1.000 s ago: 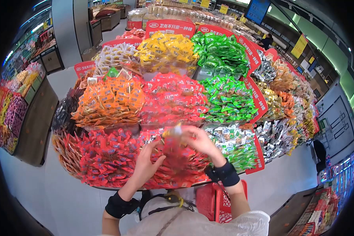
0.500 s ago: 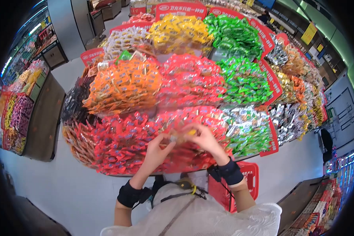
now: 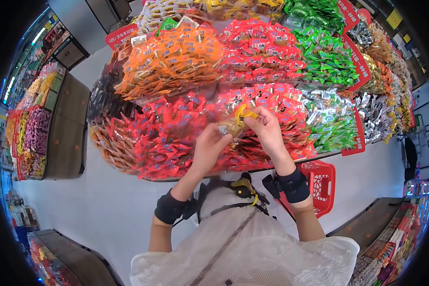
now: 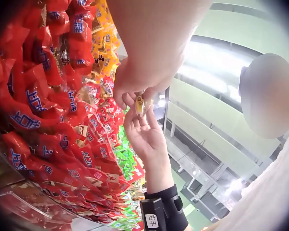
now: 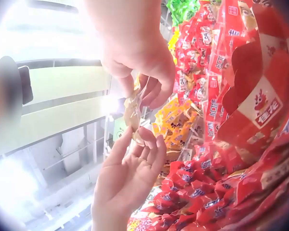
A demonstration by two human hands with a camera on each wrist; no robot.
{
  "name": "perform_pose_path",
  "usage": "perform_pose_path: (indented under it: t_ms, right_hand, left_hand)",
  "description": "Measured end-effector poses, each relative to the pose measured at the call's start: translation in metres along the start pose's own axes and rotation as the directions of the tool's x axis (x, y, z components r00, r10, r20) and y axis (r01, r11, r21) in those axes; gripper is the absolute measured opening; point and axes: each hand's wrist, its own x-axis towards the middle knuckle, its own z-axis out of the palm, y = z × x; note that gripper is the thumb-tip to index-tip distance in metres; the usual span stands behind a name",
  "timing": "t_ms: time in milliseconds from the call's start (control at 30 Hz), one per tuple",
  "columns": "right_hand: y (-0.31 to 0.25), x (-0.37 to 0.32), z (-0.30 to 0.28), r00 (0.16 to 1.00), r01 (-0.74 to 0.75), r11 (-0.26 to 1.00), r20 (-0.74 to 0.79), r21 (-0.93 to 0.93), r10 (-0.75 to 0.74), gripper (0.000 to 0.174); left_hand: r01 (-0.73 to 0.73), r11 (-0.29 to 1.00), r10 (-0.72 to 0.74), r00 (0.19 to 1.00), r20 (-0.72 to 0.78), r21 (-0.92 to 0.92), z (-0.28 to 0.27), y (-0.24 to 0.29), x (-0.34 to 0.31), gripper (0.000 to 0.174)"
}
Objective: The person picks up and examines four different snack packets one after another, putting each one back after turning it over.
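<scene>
Between both hands, above the front of the snack display, is a small yellow-and-clear snack packet (image 3: 233,126). My left hand (image 3: 208,148) pinches its left, clear end between thumb and fingers. The yellow end is pinched by my right hand (image 3: 268,131). From the left wrist, the packet (image 4: 140,104) shows as a small yellowish piece between the fingertips of the two hands. Seen from the right wrist, the packet (image 5: 131,113) stretches from the right hand (image 5: 139,57) down to the left fingertips. Red snack packets (image 3: 169,138) lie heaped below and around the hands.
Orange packets (image 3: 169,62), green packets (image 3: 324,57) and silver-green packets (image 3: 331,121) fill neighbouring sections of the display. A red shopping basket (image 3: 323,188) is beside the person at the right. Another snack stand (image 3: 64,128) is across the aisle to the left.
The head view has tilted down, so the display sits higher and farther right. Both hands keep hold of the packet, which was blurred earlier and now shows clearly, its yellow end by the right fingers.
</scene>
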Motion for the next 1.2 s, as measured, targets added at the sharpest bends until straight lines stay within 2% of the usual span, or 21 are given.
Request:
perform_pose_path:
  t_ms: [100,233,300,467,567,667,767,867,967,1067,1200]
  right_hand:
    - [0.002,-0.002,0.004,0.999,-0.001,1.000,0.041,0.001,0.001,0.008]
    - [0.003,-0.005,0.010,1.000,0.008,0.999,0.030,-0.044,-0.007,0.007]
    - [0.002,-0.006,0.015,1.000,0.008,0.998,0.007,-0.066,-0.008,0.007]
    - [0.005,-0.007,0.017,0.997,0.047,0.996,-0.049,-0.078,-0.051,0.006]
    - [0.002,-0.008,0.024,0.994,0.109,0.988,-0.015,-0.106,-0.112,0.005]
    - [0.003,-0.012,0.028,0.997,0.079,0.971,0.015,-0.224,-0.077,0.004]
    - [0.000,-0.015,0.033,1.000,0.017,0.981,0.006,-0.195,-0.016,0.003]
    - [0.007,-0.014,0.030,0.999,0.028,0.968,-0.027,-0.248,-0.036,0.004]
    - [0.013,-0.013,0.031,0.994,0.055,0.983,-0.081,-0.177,-0.071,0.005]
    - [0.014,-0.009,0.030,0.980,0.125,0.979,-0.136,-0.164,-0.148,0.005]
    - [0.005,-0.007,0.031,0.981,0.066,0.993,-0.178,-0.096,-0.082,0.007]
  left_hand:
    - [-0.091,0.996,0.091,0.996,0.003,-0.020,0.002,0.004,-0.005,0.020]
    - [-0.079,0.994,0.079,0.997,0.004,0.073,-0.014,0.007,-0.013,0.021]
    - [-0.024,0.994,0.020,0.999,0.038,0.104,-0.021,0.010,-0.015,0.016]
    - [-0.056,0.990,0.048,0.997,0.064,0.127,-0.029,0.010,-0.010,0.014]
    - [-0.071,0.989,0.066,0.997,0.045,0.132,-0.025,0.018,-0.008,0.014]
    - [-0.013,0.984,0.004,0.999,0.050,0.177,-0.026,0.023,-0.001,0.015]
    - [0.003,0.992,-0.014,0.996,0.087,0.126,-0.024,0.024,0.002,0.011]
    - [-0.160,0.957,0.143,0.986,0.084,0.244,-0.029,0.010,0.007,0.008]
    - [-0.221,0.901,0.226,0.974,0.030,0.374,-0.026,0.008,0.008,0.008]
    - [-0.227,0.916,0.246,0.969,-0.014,0.331,-0.026,0.008,0.009,0.008]
    - [-0.136,0.974,0.150,0.986,-0.069,0.181,-0.023,0.013,0.009,0.008]
